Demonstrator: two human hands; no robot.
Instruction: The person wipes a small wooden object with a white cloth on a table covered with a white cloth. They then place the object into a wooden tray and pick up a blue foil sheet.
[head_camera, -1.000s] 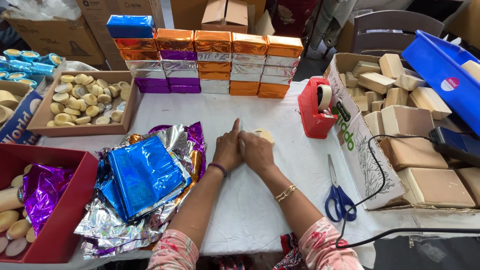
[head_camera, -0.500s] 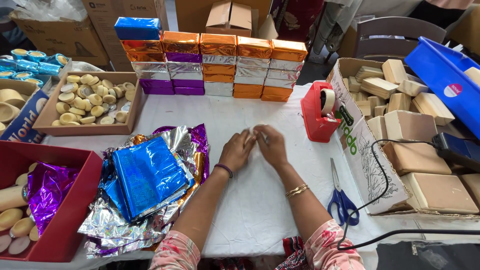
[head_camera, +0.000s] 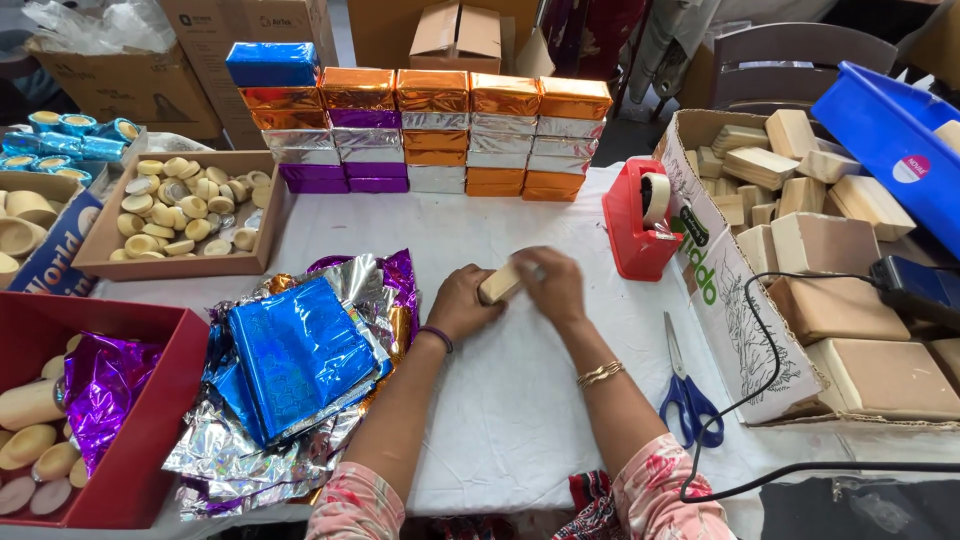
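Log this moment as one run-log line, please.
left hand: grip on tan bar | right hand: on bar's top | surface: white cloth | left: foil sheets | right: scissors, red tape dispenser

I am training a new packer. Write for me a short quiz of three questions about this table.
1. True or false: both hands touch the tan soap bar.
2. Which colour is the foil sheet on top of the foil pile? A) blue B) green C) red
3. What lies on the white cloth just right of the right hand's forearm?

Key
1. True: the left hand and the right hand both hold it.
2. A
3. The blue-handled scissors.
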